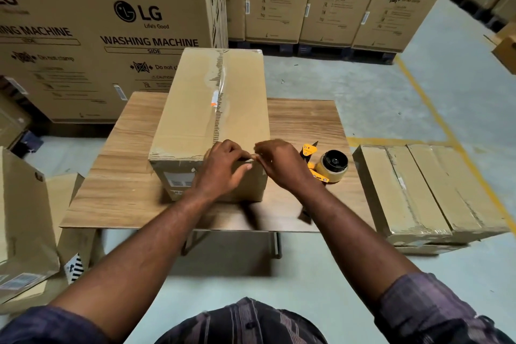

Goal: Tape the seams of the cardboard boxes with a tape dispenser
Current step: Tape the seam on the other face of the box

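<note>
Box (192, 109) sits lengthwise on the wooden table (307, 126), flaps closed, so I can't see the contents. Plain brown corrugated cardboard, long rectangular shape. Glossy clear seam tape (221, 86) runs down the centre of the top, wrinkled near the far end. White label (178, 179) on the near face. Table top is light wood grain, flat.

Tape dispenser (326, 166) lies on the table just right of the box, apart from it, nobody holding it: yellow body, black hub, roll mounted.

Left hand (223, 167) is at the box's near top edge, fingers curled over it, thumb stretched along the front face. Right hand (279, 165) is close beside it, fingers curled in, tips meeting the left fingertips. Both pinch a short pale tape strip (252, 158) at that edge; it's motion-blurred, so I can't tell the grip in detail. Both forearms reach straight forward, sleeves pushed up.

Closed flat cartons (424, 190) are stacked right of the table. Big washing machine cartons (111, 36) stand behind.
</note>
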`<state>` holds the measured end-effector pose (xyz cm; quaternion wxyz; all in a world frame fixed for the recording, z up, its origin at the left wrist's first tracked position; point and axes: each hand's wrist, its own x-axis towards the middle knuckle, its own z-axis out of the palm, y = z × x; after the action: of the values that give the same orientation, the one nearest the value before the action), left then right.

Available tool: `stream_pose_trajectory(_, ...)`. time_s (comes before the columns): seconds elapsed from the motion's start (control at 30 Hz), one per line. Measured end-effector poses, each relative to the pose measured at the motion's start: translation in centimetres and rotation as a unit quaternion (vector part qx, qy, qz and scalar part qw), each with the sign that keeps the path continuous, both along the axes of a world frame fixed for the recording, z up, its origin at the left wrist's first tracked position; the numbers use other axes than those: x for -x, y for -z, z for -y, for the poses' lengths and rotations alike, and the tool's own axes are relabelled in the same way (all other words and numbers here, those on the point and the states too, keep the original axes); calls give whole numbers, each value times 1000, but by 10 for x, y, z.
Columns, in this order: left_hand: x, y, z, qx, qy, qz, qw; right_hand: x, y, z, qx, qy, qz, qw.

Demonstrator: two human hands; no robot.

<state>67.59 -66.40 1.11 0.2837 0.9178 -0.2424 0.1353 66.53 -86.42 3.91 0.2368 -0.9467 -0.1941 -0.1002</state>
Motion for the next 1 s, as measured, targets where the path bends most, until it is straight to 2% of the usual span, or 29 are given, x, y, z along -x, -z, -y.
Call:
stream_pose_trajectory(0.17, 4, -3, -13, -23, -40, 1, 999, 14, 25, -6, -89, 34, 51, 994)
stream_pose_trajectory(0.37, 6, -9, -14, -50, -36, -56, 997, 19, 24, -10, -66, 39, 16, 997)
stream_pose_trajectory(0.5, 0, -13, -13, -25, -36, -54, 998, 8, 16, -23, -52, 63, 41, 996)
stream_pose_trajectory(0.7, 2, -10, -18, -55, -30, -77, 995, 14, 25, -16, -45, 47, 34, 997)
stream_pose_trajectory(0.83, 1, -12, -27, -60, -76, -28, 995, 9, 9, -27, -10, 69, 7, 998)
stream_pose_trajectory(1.0, -6, -13, -47, -69, -68, -56, 994, 11, 11, -30, 5, 87, 10, 996)
